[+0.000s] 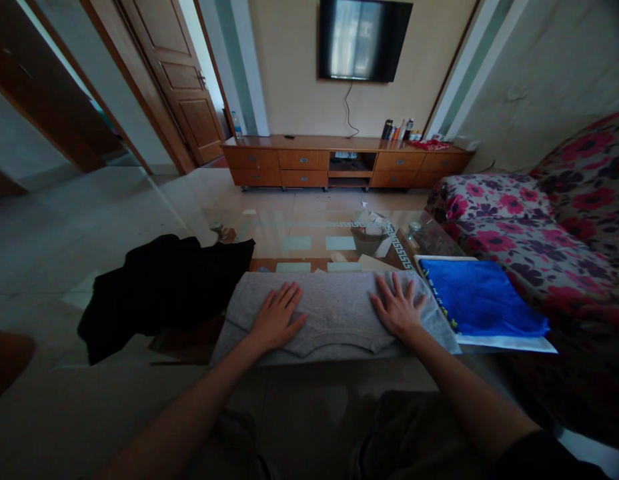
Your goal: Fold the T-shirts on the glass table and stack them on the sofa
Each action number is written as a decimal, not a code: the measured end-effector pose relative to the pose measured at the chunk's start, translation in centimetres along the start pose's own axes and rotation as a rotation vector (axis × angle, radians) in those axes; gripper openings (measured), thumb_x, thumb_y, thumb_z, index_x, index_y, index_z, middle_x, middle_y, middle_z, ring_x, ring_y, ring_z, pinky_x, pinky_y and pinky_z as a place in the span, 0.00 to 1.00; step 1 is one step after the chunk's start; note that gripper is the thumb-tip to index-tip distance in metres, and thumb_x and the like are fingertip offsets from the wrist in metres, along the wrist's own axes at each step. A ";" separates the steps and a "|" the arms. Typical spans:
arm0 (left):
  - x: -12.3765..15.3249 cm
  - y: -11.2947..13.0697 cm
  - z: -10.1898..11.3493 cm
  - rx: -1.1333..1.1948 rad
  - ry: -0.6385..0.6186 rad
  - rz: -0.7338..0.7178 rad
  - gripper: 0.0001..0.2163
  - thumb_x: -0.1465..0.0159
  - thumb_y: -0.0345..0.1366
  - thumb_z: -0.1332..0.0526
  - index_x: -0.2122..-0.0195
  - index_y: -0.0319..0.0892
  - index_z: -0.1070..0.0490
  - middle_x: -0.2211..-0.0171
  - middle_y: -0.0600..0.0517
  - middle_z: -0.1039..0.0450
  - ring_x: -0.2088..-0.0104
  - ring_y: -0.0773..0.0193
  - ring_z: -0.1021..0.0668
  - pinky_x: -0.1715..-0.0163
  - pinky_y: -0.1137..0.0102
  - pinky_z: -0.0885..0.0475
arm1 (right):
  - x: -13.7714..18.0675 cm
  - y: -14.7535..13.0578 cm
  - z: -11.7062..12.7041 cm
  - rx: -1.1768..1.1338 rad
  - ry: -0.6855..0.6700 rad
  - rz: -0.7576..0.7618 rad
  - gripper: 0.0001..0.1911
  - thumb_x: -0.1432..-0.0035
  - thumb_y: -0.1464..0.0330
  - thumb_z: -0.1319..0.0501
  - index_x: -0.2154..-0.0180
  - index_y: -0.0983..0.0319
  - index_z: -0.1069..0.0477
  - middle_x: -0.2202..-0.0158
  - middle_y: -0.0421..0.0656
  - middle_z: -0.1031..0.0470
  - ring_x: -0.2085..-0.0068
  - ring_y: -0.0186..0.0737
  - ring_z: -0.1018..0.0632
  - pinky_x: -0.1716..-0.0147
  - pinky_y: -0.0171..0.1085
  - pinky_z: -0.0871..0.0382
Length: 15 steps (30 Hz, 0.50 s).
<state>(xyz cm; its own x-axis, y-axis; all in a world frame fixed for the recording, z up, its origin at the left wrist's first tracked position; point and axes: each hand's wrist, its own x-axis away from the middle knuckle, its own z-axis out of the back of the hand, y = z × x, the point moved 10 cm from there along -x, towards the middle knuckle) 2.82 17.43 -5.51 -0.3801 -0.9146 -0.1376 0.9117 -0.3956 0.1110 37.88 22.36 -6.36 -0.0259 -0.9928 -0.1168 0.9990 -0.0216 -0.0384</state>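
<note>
A grey T-shirt (334,303) lies spread on the glass table, its neckline toward me at the near edge. My left hand (278,319) rests flat on the left part of the shirt, fingers apart. On the right part, my right hand (400,310) presses down with its fingers spread. Left of the shirt is a rumpled black cloth (164,287). A folded blue garment (484,297) with yellow marks along one side sits to the right, on top of a white sheet or board (509,343).
Under the glass table (294,223) a basket (372,237) with papers shows through. A flowered sofa (519,227) stands at the right. Across the room are a low wooden cabinet (302,160) with bottles (397,130) on it and a wall-mounted television (364,40).
</note>
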 end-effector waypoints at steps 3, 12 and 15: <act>-0.3 0.2 -0.5 0.028 -0.002 -0.004 0.33 0.27 0.54 0.52 0.25 0.48 0.51 0.24 0.49 0.54 0.25 0.54 0.51 0.28 0.52 0.55 | 0.1 -1.1 -0.4 -0.044 -0.031 0.022 0.38 0.31 0.40 0.62 0.26 0.43 0.55 0.23 0.40 0.61 0.27 0.75 0.60 0.40 0.82 0.64; -0.7 2.7 1.7 0.050 0.080 -0.071 0.28 0.25 0.46 0.54 0.27 0.43 0.46 0.25 0.47 0.50 0.25 0.57 0.48 0.27 0.56 0.53 | -0.1 -4.4 0.7 -0.101 -0.069 0.094 0.37 0.28 0.47 0.61 0.25 0.53 0.51 0.23 0.45 0.60 0.25 0.61 0.57 0.33 0.70 0.62; 0.3 4.5 0.7 0.069 0.017 -0.139 0.30 0.24 0.50 0.55 0.25 0.44 0.51 0.24 0.49 0.54 0.25 0.58 0.49 0.28 0.58 0.51 | 2.1 -7.5 0.2 -0.126 -0.115 0.241 0.37 0.29 0.44 0.61 0.25 0.47 0.56 0.22 0.42 0.64 0.25 0.61 0.58 0.33 0.70 0.60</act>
<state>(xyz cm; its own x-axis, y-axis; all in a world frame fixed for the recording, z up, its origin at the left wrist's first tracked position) 6.68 15.29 -4.36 -0.4983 -0.8496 -0.1727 0.8377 -0.5232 0.1566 30.38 20.44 -6.10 0.2231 -0.9745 -0.0247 0.9634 0.2243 -0.1465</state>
